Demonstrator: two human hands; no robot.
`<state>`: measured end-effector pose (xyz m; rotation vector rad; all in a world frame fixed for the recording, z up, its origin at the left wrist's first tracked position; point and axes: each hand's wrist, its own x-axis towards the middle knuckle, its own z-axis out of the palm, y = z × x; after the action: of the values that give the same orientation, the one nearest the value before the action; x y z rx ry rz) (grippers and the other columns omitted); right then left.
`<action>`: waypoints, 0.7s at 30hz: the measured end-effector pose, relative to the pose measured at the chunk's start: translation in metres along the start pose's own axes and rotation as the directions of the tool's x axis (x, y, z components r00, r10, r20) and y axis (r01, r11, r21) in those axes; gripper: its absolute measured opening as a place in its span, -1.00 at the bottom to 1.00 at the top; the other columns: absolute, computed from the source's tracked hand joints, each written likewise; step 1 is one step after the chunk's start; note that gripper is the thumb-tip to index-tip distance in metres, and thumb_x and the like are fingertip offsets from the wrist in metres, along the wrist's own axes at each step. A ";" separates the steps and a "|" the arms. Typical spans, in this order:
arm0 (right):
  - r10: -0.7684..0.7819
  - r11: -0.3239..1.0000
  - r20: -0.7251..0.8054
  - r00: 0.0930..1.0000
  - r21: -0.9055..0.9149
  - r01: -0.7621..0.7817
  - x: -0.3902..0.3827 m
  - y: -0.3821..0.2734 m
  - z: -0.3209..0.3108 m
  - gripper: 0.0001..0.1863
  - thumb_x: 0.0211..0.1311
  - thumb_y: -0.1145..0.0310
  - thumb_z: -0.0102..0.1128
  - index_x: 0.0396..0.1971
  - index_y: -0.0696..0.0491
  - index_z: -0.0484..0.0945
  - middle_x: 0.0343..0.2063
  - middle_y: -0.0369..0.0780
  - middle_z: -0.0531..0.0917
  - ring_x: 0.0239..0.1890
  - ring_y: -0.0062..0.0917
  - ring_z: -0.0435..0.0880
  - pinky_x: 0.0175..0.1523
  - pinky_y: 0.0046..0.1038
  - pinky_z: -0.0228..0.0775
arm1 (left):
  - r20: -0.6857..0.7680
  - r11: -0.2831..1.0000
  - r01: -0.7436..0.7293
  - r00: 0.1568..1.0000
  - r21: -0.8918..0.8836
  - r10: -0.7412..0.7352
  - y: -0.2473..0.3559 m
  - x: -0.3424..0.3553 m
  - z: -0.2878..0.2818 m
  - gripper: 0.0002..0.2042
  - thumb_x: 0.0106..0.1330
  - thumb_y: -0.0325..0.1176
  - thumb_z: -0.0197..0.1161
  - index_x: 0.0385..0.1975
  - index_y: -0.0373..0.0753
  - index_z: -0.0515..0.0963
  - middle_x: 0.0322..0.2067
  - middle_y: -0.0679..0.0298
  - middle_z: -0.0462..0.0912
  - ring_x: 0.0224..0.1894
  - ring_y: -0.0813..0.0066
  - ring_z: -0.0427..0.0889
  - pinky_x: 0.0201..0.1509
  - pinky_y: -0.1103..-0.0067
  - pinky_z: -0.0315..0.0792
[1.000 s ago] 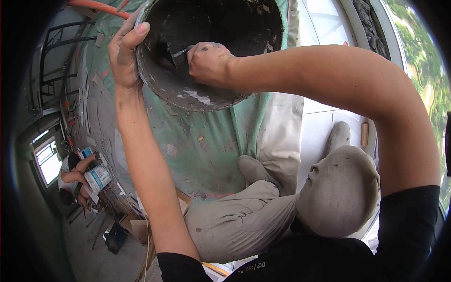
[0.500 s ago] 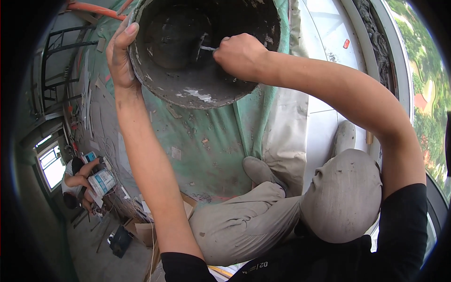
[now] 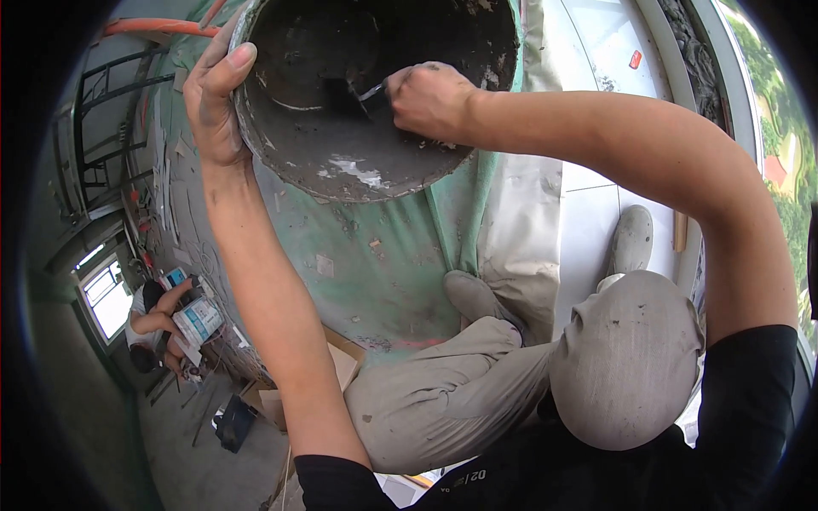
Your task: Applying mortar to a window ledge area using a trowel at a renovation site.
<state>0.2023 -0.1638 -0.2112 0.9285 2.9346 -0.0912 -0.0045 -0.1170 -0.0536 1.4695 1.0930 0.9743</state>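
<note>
A large dark bucket (image 3: 409,170), its inside smeared with grey mortar, is tipped with its mouth toward me. My left hand (image 3: 220,102) grips its left rim, thumb over the edge and fingers round the outside. Inside the bucket my right hand (image 3: 433,100) is closed round the handle of a trowel (image 3: 348,98). The trowel's dark blade lies close to the inner wall, left of the hand; whether it touches is hard to tell. A pale patch of scraped residue shows on the near inner wall.
A dusty green cloth (image 3: 383,281) lies under the bucket, beside a cream sheet (image 3: 520,230) and white floor tiles (image 3: 588,221). A window (image 3: 780,145) is at the right. At the far left, another person (image 3: 153,324) crouches by a white bucket (image 3: 198,320). A cardboard box (image 3: 341,358) is beside my left forearm.
My right hand has drawn the trowel a little nearer and turned it, so its blade now points left. My left hand still holds the rim.
</note>
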 end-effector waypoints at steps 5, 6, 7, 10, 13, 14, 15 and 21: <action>0.117 0.977 -0.222 0.968 0.198 -0.072 0.008 0.014 -0.027 -0.84 0.32 0.39 0.39 -0.22 0.00 0.91 -0.15 -0.05 0.84 -0.17 -0.21 0.94 -0.12 -0.21 0.84 | -0.013 1.000 0.015 1.000 -0.014 -0.015 -0.005 0.003 -0.011 -0.19 0.52 -0.12 0.32 0.64 -0.56 0.38 0.46 -0.06 0.66 0.45 0.17 0.69 0.59 0.34 0.49; 0.183 0.950 -0.267 0.946 0.294 -0.101 0.008 0.015 -0.034 -0.86 0.32 0.42 0.38 -0.24 0.04 0.88 -0.16 -0.01 0.83 -0.16 -0.15 0.93 -0.08 -0.16 0.84 | -0.028 1.000 0.018 0.999 -0.011 -0.018 -0.006 0.005 -0.012 -0.19 0.51 -0.11 0.32 0.64 -0.56 0.37 0.47 -0.06 0.66 0.46 0.17 0.69 0.60 0.35 0.49; 0.198 0.946 -0.292 0.936 0.308 -0.104 0.011 0.014 -0.039 -0.84 0.33 0.42 0.37 -0.21 0.06 0.87 -0.17 -0.01 0.83 -0.16 -0.14 0.93 -0.08 -0.15 0.84 | -0.044 0.999 0.037 0.998 -0.008 -0.038 -0.005 0.004 -0.011 -0.18 0.50 -0.11 0.32 0.65 -0.56 0.37 0.47 -0.06 0.66 0.46 0.17 0.69 0.60 0.35 0.48; 0.206 0.957 -0.447 0.870 0.276 -0.085 0.032 0.019 -0.048 -0.73 0.37 0.43 0.31 -0.02 0.19 0.80 -0.15 0.02 0.82 -0.15 -0.14 0.94 -0.10 -0.16 0.85 | -0.028 0.990 0.123 0.992 -0.066 -0.126 -0.002 0.010 -0.004 -0.17 0.51 -0.10 0.31 0.65 -0.58 0.35 0.51 -0.06 0.62 0.50 0.15 0.65 0.63 0.34 0.45; 0.189 0.965 -0.316 0.930 0.237 -0.115 0.035 0.019 -0.033 -0.68 0.39 0.42 0.29 0.05 0.24 0.77 -0.14 0.04 0.83 -0.14 -0.16 0.95 -0.11 -0.19 0.86 | 0.012 0.999 0.003 1.000 0.038 -0.003 -0.001 0.014 0.004 -0.18 0.53 -0.10 0.29 0.65 -0.59 0.35 0.54 -0.07 0.59 0.53 0.15 0.63 0.65 0.33 0.43; 0.187 0.973 -0.336 0.923 0.192 -0.127 0.029 0.017 -0.024 -0.69 0.38 0.42 0.30 0.01 0.25 0.79 -0.16 0.04 0.84 -0.15 -0.17 0.95 -0.13 -0.21 0.86 | 0.015 1.000 0.002 1.000 0.021 -0.002 -0.002 0.014 0.005 -0.17 0.52 -0.09 0.29 0.65 -0.59 0.34 0.56 -0.08 0.56 0.56 0.16 0.59 0.68 0.32 0.40; 0.172 0.976 -0.236 0.956 0.171 -0.134 0.020 0.015 -0.014 -0.70 0.37 0.42 0.30 -0.02 0.27 0.80 -0.18 0.03 0.84 -0.16 -0.18 0.95 -0.14 -0.23 0.85 | 0.007 0.999 -0.018 1.000 0.030 0.017 -0.001 0.015 0.004 -0.16 0.52 -0.09 0.29 0.65 -0.59 0.34 0.56 -0.08 0.56 0.56 0.17 0.60 0.68 0.32 0.40; 0.173 0.970 -0.014 0.985 0.173 -0.168 0.005 0.020 -0.007 -0.76 0.38 0.42 0.31 -0.06 0.11 0.85 -0.18 -0.02 0.86 -0.16 -0.19 0.96 -0.15 -0.22 0.84 | -0.047 1.000 -0.012 0.999 0.019 0.013 -0.001 0.006 -0.007 -0.16 0.52 -0.08 0.29 0.65 -0.59 0.35 0.54 -0.08 0.58 0.53 0.18 0.62 0.65 0.34 0.43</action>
<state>0.2097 -0.1440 -0.2055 1.2112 2.8935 -0.3286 -0.0096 -0.1093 -0.0536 1.4767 1.1307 1.0144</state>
